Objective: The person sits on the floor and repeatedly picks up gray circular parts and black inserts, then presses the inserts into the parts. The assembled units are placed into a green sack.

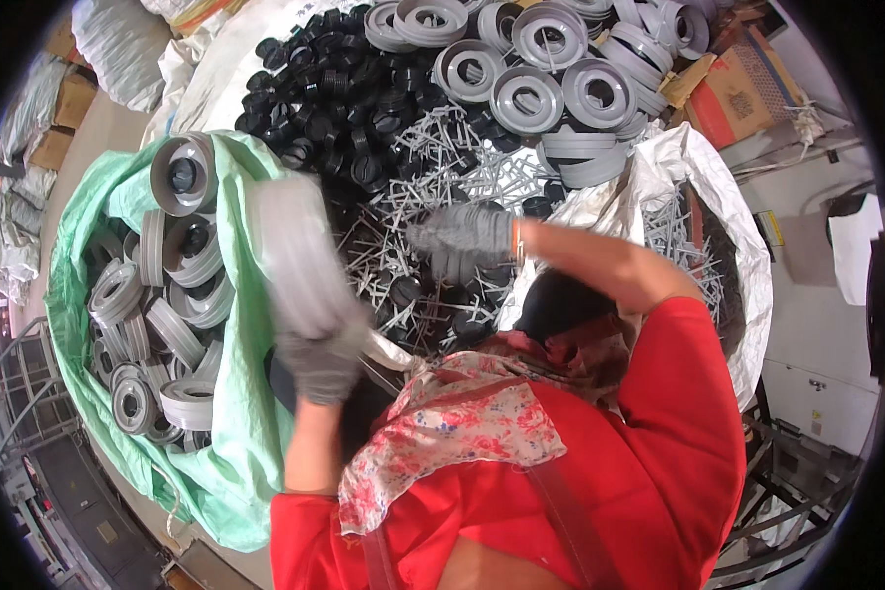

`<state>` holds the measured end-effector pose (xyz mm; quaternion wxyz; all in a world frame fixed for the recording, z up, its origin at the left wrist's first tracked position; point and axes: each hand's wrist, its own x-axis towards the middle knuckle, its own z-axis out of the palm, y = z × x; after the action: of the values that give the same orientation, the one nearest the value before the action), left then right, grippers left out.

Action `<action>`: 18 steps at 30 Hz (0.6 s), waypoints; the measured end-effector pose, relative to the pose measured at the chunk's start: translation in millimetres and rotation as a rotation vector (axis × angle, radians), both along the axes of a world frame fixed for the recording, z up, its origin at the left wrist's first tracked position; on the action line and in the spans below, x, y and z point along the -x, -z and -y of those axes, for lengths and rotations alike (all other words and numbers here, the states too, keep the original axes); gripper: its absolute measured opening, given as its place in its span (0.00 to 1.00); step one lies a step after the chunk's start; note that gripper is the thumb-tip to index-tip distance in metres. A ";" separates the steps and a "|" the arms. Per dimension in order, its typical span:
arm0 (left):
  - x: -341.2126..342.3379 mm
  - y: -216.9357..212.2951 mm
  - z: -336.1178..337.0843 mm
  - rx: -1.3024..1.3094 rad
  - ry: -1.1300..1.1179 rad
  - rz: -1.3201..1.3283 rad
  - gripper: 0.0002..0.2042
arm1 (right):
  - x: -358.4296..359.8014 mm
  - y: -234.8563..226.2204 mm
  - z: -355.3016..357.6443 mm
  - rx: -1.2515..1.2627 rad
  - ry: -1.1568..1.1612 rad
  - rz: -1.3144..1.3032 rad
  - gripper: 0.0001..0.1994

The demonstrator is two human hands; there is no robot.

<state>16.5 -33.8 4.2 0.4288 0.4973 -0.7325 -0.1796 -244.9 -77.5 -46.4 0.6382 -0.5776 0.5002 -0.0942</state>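
Note:
My left hand [323, 366], in a grey knitted glove, grips the lower end of a grey ribbed plastic ring part [303, 258]. Both are smeared by motion beside the rim of a green woven sack [249, 295]. Inside that sack lie several similar grey ring parts [118, 292]. My right hand [462, 232], gloved alike, is over a heap of thin grey plastic pins [364, 258] mixed with black caps. Blur hides its fingers, and whether they hold anything is unclear. More black round caps [329, 123] are piled beyond the hands.
Grey ring parts [527, 100] are stacked at the far side. To the right, a white sack [752, 285] holds more grey pins [671, 231]. A cardboard box [742, 90] stands at the far right. Wrapped bundles [118, 49] and a metal frame [29, 379] are at the left.

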 end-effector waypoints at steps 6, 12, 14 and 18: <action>-57.8 -63.0 57.0 0.497 -0.342 -0.188 0.26 | 186.9 74.8 59.1 0.529 0.026 -1.331 0.14; -6.2 7.5 34.9 -0.231 0.287 -0.096 0.11 | 149.7 87.9 49.5 0.446 -0.317 -1.056 0.14; 20.1 30.8 34.2 -0.145 0.366 0.264 0.19 | 78.0 55.1 49.1 0.409 -0.501 -0.854 0.25; 47.8 60.7 41.6 -0.365 0.383 0.411 0.27 | 5.8 13.2 23.2 0.535 -0.353 0.002 0.26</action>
<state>-31.3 -75.3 -56.5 0.1344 0.4452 -0.8394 -0.2812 -250.7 -100.7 -59.6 0.4704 -0.8028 0.3492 -0.1108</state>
